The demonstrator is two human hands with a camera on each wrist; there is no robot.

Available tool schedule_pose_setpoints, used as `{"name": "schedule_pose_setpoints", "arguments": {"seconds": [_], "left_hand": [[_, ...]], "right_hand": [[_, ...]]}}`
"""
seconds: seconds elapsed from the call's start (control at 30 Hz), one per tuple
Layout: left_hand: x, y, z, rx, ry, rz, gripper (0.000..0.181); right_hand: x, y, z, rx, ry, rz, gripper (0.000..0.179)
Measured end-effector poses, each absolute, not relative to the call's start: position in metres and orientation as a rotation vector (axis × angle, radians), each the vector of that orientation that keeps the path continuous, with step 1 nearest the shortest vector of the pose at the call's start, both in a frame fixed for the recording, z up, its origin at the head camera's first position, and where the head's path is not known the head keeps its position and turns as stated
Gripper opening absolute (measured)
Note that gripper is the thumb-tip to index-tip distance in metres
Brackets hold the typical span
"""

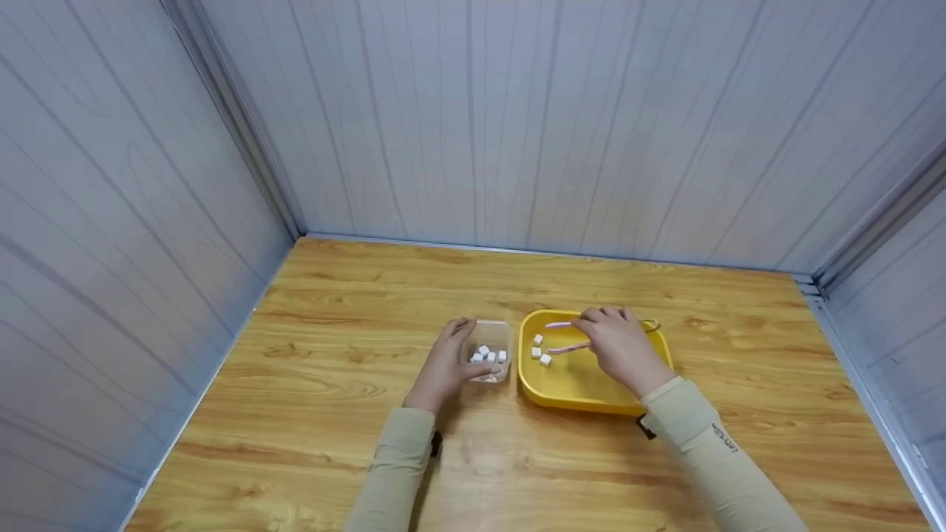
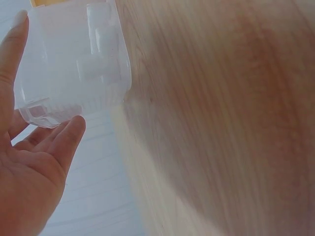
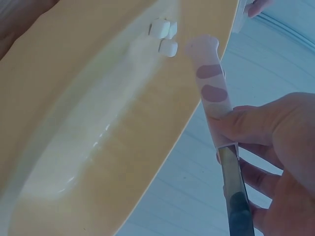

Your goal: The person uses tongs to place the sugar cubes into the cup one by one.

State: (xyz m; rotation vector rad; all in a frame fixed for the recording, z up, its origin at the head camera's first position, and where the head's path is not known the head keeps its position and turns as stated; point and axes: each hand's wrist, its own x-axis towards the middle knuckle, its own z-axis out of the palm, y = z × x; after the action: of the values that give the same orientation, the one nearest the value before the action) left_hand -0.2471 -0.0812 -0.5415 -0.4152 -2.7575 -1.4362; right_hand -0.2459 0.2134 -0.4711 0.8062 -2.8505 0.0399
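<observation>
My left hand (image 1: 442, 367) grips a small clear plastic container (image 1: 502, 334) by its sides, thumb on the near side and fingers on the far side. Several white cubes (image 1: 484, 350) lie inside it. My right hand (image 1: 619, 346) holds a pair of tongs (image 3: 213, 93) with pale pink tips and a metal body. Its two tips stand apart over the yellow tray (image 1: 584, 403), with nothing between them. Three white cubes (image 1: 536, 353) lie in the tray's left part, close to the tips. In the left wrist view the container's wall (image 2: 59, 54) shows whitish and see-through.
Container and tray stand side by side on a wood-grain table (image 1: 355, 332), a narrow gap between them. Pale panel walls (image 1: 473, 133) close off the back and both sides.
</observation>
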Motion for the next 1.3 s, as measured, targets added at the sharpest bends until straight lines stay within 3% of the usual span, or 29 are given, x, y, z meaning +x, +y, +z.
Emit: {"name": "schedule_pose_setpoints", "arguments": {"seconds": [1.3], "left_hand": [[-0.247, -0.081, -0.542, -0.384, -2.752, -1.488, 0.092]], "right_hand": [[-0.247, 0.200, -0.478, 0.817, -2.966, 0.048, 0.037]]}}
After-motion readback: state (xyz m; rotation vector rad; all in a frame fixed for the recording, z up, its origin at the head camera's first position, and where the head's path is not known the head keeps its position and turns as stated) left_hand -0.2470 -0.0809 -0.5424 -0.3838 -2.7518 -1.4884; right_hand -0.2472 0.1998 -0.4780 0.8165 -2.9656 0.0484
